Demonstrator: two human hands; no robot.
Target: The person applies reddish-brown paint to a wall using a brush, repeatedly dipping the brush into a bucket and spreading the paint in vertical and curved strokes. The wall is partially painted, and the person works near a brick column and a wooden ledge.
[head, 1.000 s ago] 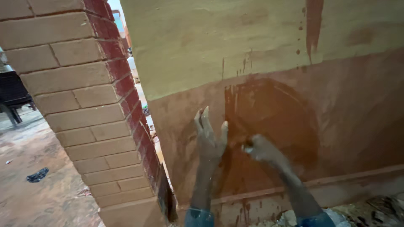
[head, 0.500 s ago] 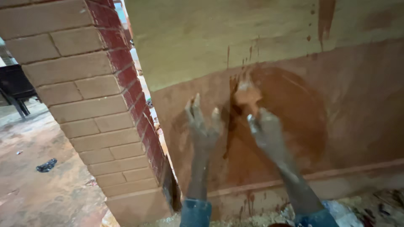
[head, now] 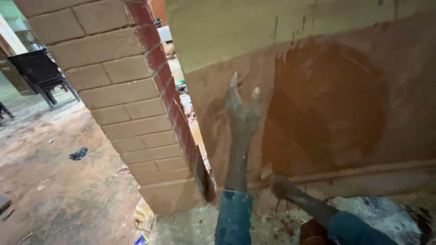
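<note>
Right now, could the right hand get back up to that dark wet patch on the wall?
Probably yes. The right hand is low by the ledge, just under the dark wet patch, with nothing between them.

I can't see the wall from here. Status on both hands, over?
Left hand open, flat against the wall, mud-coated. Right hand low by the ledge, grip unclear. Dark wet patch right of the left hand. Nothing in the way.

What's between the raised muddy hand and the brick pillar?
In the head view, between the left hand and the brick pillar lies a strip of brown-coated wall, then a narrow gap showing litter outside.
</note>
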